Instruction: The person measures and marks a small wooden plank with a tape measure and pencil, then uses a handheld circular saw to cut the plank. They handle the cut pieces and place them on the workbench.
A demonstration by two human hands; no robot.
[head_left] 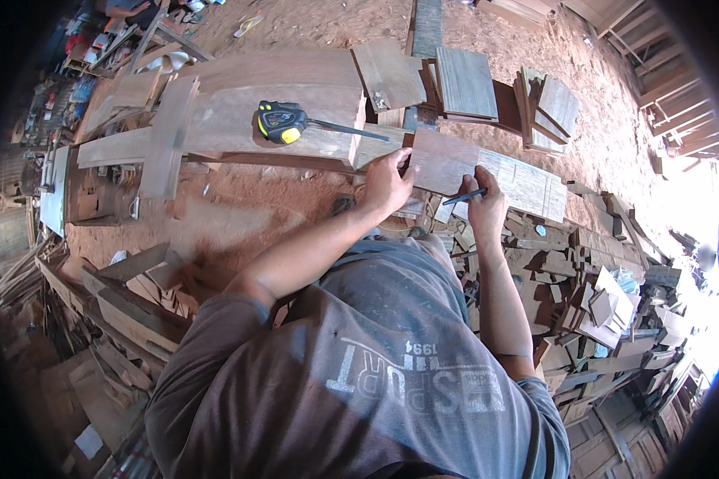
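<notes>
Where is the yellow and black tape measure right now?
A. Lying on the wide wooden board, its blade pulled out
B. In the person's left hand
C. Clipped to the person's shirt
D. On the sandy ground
A: the tape measure lies on the wide wooden board, apart from both hands, its blade drawn out toward the left hand, while the right hand holds a pencil.
</notes>
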